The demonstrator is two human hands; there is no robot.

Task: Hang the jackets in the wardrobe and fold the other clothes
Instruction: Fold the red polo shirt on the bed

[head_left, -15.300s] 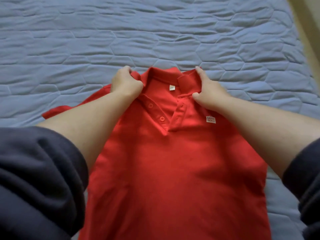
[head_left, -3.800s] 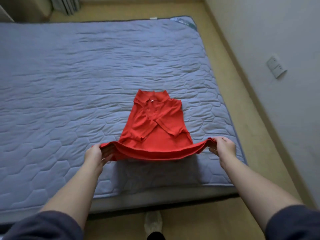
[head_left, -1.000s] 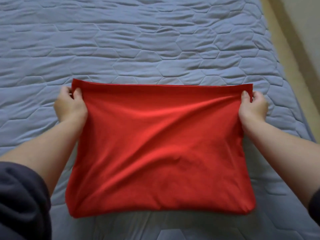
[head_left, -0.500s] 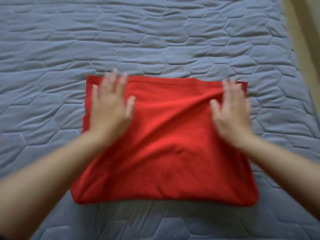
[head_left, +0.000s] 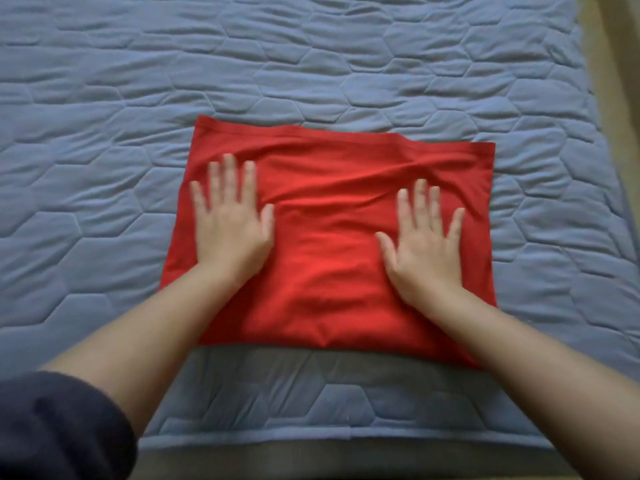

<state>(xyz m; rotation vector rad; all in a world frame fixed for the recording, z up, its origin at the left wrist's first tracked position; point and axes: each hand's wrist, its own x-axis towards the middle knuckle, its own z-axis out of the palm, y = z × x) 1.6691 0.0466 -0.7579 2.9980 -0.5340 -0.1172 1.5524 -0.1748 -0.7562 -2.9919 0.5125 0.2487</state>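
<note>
Two hands lie flat on a folded red shirt [head_left: 332,244], palms down, fingers straight and spread, gripping nothing. Left hand [head_left: 230,220] rests on the shirt's left half; its little finger lies near the left edge, and its fingertips [head_left: 228,164] stop short of the far edge. Right hand [head_left: 424,237] rests on the right half, with its thumb pointing inward toward the left hand and its little finger angled toward the right edge. A bare strip of shirt separates the two hands. Diagonal creases run across the fabric beyond the fingertips, from the far left corner toward the right. The shirt forms a rough rectangle on a blue quilted mattress [head_left: 104,168], its near edge under both forearms and close to the mattress's near border. A dark sleeve [head_left: 59,427] covers the left arm below the elbow region; the forearms above it are bare. Right of the right hand, past the mattress edge, a strip of tan floor [head_left: 620,64] shows. Both hands appear slightly blurred.
</note>
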